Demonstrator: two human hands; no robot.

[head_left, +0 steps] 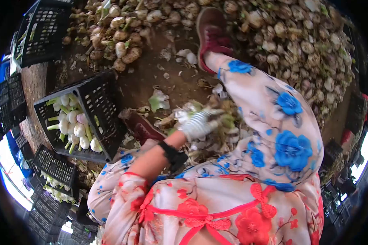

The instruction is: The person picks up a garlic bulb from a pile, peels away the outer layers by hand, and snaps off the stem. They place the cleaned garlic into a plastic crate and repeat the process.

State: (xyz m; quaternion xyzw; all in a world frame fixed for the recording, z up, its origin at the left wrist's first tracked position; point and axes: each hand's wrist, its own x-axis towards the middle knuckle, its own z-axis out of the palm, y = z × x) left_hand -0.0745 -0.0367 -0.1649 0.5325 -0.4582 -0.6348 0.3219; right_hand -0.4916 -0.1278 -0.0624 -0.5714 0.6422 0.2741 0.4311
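Observation:
My left hand (199,124), in a white and grey striped glove, reaches between my legs over a heap of garlic skins and leaves (192,110). Its fingers look stretched out and somewhat apart, slightly blurred, with nothing I can make out in them. A black band or watch (173,157) sits on that wrist. Left of the hand, a black plastic crate (104,110) lies tilted with its opening toward the left. Inside it are several trimmed white garlic bulbs (71,118) with short green stems. My right hand does not show.
Large piles of untrimmed garlic (302,53) cover the ground at the right and along the top (120,34). More black crates (55,165) stand at the left, some holding garlic. A wooden beam (34,90) runs behind the tilted crate. My shoes (210,36) rest on the dirt.

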